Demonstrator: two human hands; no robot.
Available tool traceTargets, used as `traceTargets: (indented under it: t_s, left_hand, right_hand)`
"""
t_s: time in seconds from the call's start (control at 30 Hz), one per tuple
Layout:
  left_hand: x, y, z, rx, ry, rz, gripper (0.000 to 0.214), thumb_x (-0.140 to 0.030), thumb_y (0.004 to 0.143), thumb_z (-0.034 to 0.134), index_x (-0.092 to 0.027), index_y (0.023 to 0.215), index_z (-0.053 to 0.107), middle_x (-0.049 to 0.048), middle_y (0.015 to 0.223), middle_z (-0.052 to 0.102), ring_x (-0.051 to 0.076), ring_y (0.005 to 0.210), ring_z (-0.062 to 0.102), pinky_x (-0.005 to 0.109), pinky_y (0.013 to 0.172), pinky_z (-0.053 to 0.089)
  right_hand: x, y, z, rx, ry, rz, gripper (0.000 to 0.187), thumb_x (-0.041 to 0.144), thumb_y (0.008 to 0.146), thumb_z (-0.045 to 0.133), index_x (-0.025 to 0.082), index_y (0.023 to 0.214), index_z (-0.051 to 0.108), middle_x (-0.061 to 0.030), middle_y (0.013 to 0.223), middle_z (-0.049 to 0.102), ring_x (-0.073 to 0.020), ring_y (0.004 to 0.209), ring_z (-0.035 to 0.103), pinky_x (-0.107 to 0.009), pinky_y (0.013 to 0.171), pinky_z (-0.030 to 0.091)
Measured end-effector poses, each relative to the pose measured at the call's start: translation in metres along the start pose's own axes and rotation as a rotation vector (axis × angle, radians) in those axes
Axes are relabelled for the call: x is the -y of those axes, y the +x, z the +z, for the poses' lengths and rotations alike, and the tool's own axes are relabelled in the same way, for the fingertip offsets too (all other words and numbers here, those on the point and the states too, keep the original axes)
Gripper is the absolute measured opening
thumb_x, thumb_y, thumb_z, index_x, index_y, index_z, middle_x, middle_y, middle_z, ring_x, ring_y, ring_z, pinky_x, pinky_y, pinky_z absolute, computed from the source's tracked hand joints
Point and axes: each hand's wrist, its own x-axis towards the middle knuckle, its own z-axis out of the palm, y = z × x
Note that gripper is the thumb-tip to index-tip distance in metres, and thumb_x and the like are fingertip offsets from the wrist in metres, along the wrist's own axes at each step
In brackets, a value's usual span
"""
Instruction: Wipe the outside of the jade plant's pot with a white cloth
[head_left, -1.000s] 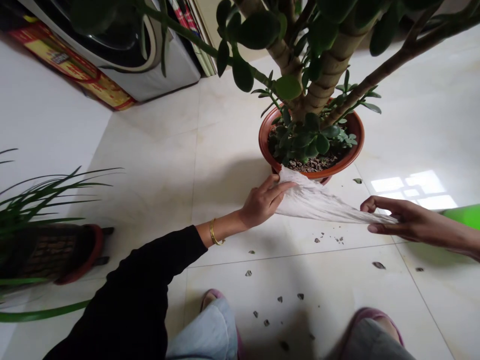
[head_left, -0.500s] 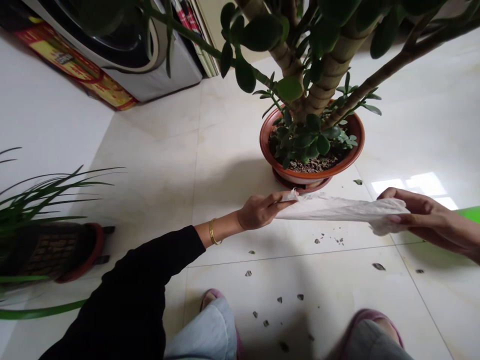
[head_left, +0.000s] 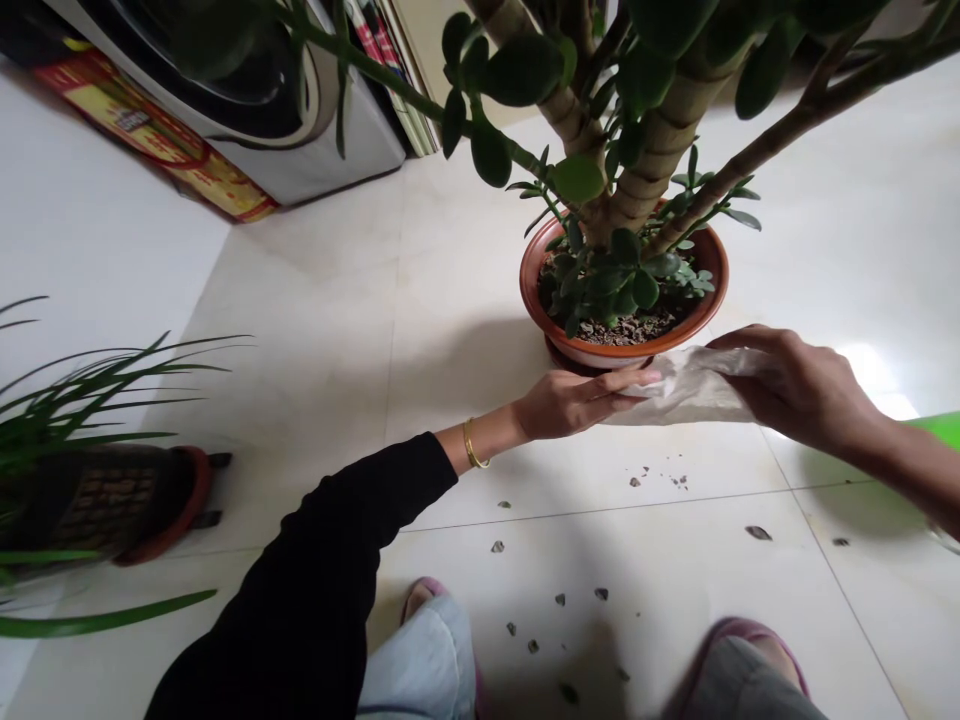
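Observation:
A thin white plastic bag (head_left: 686,390) is bunched between my two hands just in front of a terracotta pot (head_left: 705,262). My left hand (head_left: 577,400), with a gold bangle on the wrist, pinches the bag's left end below the pot's rim. My right hand (head_left: 795,385) is closed over the bag's right end. The pot stands on a saucer and holds a jade plant (head_left: 622,130) with thick stems and dark gravel on the soil.
Small dark bits of debris (head_left: 559,598) lie scattered on the pale tiled floor near my feet. A grassy plant in a dark pot (head_left: 112,495) stands at left. A washing machine (head_left: 300,110) is at the back. Something green (head_left: 937,430) shows at the right edge.
Both hands have moved toward each other and up to the pot. The bag, stretched out wide before, is now gathered into a short bunch.

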Motion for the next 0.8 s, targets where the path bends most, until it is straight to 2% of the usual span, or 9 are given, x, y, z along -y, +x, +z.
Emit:
traceTargets:
  t_s: [0.07,0.17,0.23,0.37,0.47,0.57,0.67,0.8]
  left_hand:
    - [0.004,0.007,0.003,0.001,0.011,-0.057,0.038,-0.016,0.11,0.041,-0.025,0.138,0.064,0.006,0.139,0.073,0.011,0.095,0.078,0.023,0.073,0.063]
    - [0.009,0.014,0.01,-0.007,0.117,-0.232,0.036,-0.018,0.11,0.043,-0.02,0.138,0.066,0.0085,0.143,0.071,0.014,0.104,0.078,0.023,0.062,0.06]
    - [0.011,0.017,0.014,0.034,0.162,-0.284,0.037,-0.016,0.109,0.044,-0.02,0.137,0.067,0.0086,0.141,0.072,0.015,0.102,0.079,0.024,0.056,0.057]
    - [0.009,0.019,0.014,0.124,0.135,-0.332,0.042,-0.011,0.107,0.044,-0.023,0.138,0.07,0.0103,0.14,0.072,0.014,0.085,0.077,0.026,0.058,0.057]
    - [0.006,0.021,0.011,0.154,0.149,-0.321,0.053,-0.003,0.103,0.04,-0.026,0.142,0.068,0.0085,0.137,0.073,0.011,0.076,0.073,0.024,0.06,0.055]
    - [0.003,0.024,0.009,0.148,0.179,-0.286,0.064,0.002,0.1,0.038,-0.03,0.15,0.061,0.0054,0.13,0.076,0.009,0.071,0.07,0.022,0.057,0.052]
    - [0.002,0.027,0.01,0.141,0.206,-0.273,0.058,-0.001,0.102,0.04,-0.028,0.148,0.063,0.0058,0.128,0.078,0.009,0.068,0.069,0.023,0.054,0.048]
    - [0.0,0.029,0.015,0.147,0.211,-0.296,0.047,-0.007,0.104,0.045,-0.025,0.141,0.068,0.0081,0.132,0.077,0.01,0.066,0.069,0.024,0.054,0.048]
  right_hand:
    - [-0.001,0.013,0.007,-0.013,-0.056,-0.005,0.027,0.029,0.099,0.055,0.024,0.126,0.055,-0.0114,0.103,0.078,-0.0226,0.072,0.07,-0.032,0.056,0.047]
    - [0.0,0.03,0.018,-0.015,-0.143,0.016,0.02,0.029,0.104,0.049,0.02,0.115,0.062,-0.0173,0.123,0.073,-0.0238,0.082,0.073,-0.032,0.053,0.044]
    - [0.001,0.034,0.024,-0.003,-0.214,0.0,0.025,0.029,0.107,0.045,0.018,0.106,0.067,-0.0177,0.131,0.068,-0.023,0.085,0.074,-0.031,0.051,0.042]
    - [-0.001,0.03,0.028,-0.012,-0.234,-0.075,0.032,0.029,0.108,0.045,0.017,0.106,0.075,-0.0164,0.129,0.068,-0.0213,0.086,0.074,-0.032,0.058,0.053]
    - [-0.006,0.021,0.028,0.022,-0.223,-0.138,0.034,0.027,0.108,0.044,0.017,0.119,0.074,-0.0159,0.128,0.07,-0.0219,0.088,0.074,-0.035,0.067,0.06]
    - [-0.009,0.016,0.028,0.075,-0.253,-0.157,0.038,0.026,0.11,0.04,0.016,0.135,0.067,-0.0165,0.13,0.071,-0.0229,0.089,0.076,-0.035,0.065,0.061]
    - [-0.008,0.015,0.029,0.103,-0.246,-0.174,0.039,0.027,0.111,0.04,0.014,0.14,0.063,-0.0174,0.132,0.071,-0.0217,0.085,0.076,-0.033,0.059,0.06]
    - [-0.002,0.018,0.041,0.062,-0.143,-0.12,0.034,0.024,0.11,0.039,0.016,0.129,0.067,-0.015,0.13,0.073,-0.0219,0.089,0.077,-0.033,0.063,0.061]
